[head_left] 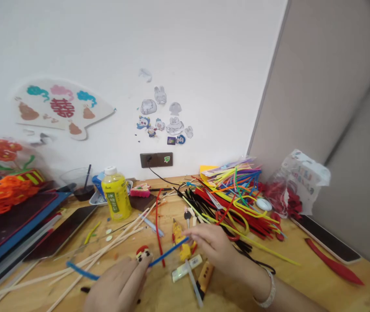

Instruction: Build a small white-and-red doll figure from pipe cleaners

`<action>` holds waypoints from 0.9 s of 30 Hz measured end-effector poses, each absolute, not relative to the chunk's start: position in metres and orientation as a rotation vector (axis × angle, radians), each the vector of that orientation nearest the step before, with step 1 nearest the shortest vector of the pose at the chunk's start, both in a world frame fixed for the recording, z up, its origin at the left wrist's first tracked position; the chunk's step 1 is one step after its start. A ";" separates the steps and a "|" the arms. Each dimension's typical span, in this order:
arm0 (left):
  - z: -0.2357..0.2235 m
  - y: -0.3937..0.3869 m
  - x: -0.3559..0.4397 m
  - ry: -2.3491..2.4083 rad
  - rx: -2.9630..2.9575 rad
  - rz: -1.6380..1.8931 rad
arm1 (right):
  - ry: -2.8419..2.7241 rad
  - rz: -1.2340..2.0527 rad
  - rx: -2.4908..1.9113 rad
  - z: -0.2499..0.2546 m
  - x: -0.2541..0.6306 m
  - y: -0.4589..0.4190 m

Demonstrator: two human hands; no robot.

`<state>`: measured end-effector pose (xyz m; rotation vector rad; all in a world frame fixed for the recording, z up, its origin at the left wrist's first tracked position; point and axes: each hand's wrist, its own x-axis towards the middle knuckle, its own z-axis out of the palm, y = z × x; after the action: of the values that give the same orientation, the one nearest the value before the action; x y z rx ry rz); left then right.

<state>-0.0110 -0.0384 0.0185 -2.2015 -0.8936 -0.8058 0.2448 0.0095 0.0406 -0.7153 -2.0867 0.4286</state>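
My left hand [117, 286] is at the bottom of the view, its fingertips on a small pipe-cleaner figure with a red cap [143, 255]. A blue pipe cleaner [168, 252] runs past that figure, and another blue stretch [81, 271] shows on the hand's far side. My right hand [212, 245], with a white bracelet [268, 289] on its wrist, pinches the blue stem's end between its fingertips. Just below those fingers lies a yellow pipe-cleaner figure [181, 245]. A small white box [186, 268] and a wooden-handled tool [205, 277] sit under the right hand.
Thin wooden sticks [97, 251] cross the wooden table [350, 294] at left. Behind my hands stand a heap of red, black and yellow pipe cleaners [233, 212] and a yellow bottle [116, 194]. A plastic bag of red pieces [297, 184] sits at right.
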 end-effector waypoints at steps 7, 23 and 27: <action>0.004 -0.029 -0.003 -1.200 -2.224 -0.783 | -2.332 0.363 -0.988 0.031 0.257 0.011; 0.006 -0.025 -0.002 -1.408 -2.206 -0.667 | -2.850 0.340 -0.923 0.032 0.278 0.006; 0.005 -0.025 -0.004 -1.431 -2.203 -0.641 | -2.863 0.305 -0.982 0.024 0.280 0.005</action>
<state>-0.0036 -0.0246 0.0049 -2.2033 -1.4307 -0.6407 0.2805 0.0048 0.0240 -0.9822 -2.8631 0.3052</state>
